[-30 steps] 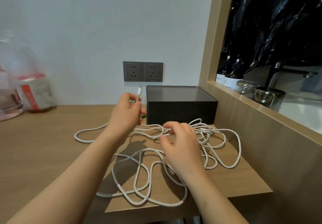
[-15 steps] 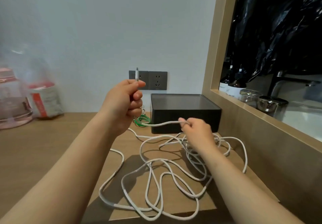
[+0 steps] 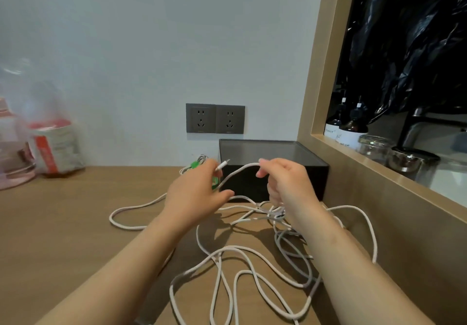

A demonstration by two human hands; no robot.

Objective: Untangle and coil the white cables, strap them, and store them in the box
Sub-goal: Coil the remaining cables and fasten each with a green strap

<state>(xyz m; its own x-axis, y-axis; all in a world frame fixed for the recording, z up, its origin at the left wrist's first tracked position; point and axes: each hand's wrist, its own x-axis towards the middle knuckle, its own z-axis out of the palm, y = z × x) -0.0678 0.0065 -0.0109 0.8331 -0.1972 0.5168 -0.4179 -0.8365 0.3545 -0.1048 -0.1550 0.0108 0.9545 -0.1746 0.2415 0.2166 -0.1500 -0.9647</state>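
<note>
The fingers of the left hand (image 3: 197, 195) pinched one white cable (image 3: 242, 168) just below its plug (image 3: 223, 165). The fingers of the right hand (image 3: 290, 188) pinched the same cable further along. Its loose loops lay tangled on the desk (image 3: 63, 223) before one black box (image 3: 278, 152), beneath two sockets (image 3: 215, 118).

Bare left forearm (image 3: 118, 264) in shot, bare right forearm (image 3: 353, 261), both uncovered to the frame's lower edge, bare left grip (image 3: 195, 195), bare right grip (image 3: 290, 185), slim fingers (image 3: 273, 165)

L hand (image 3: 194, 194) pinching cable (image 3: 242, 169) end, R hand (image 3: 288, 185) gripping same, forearms fwd
</note>
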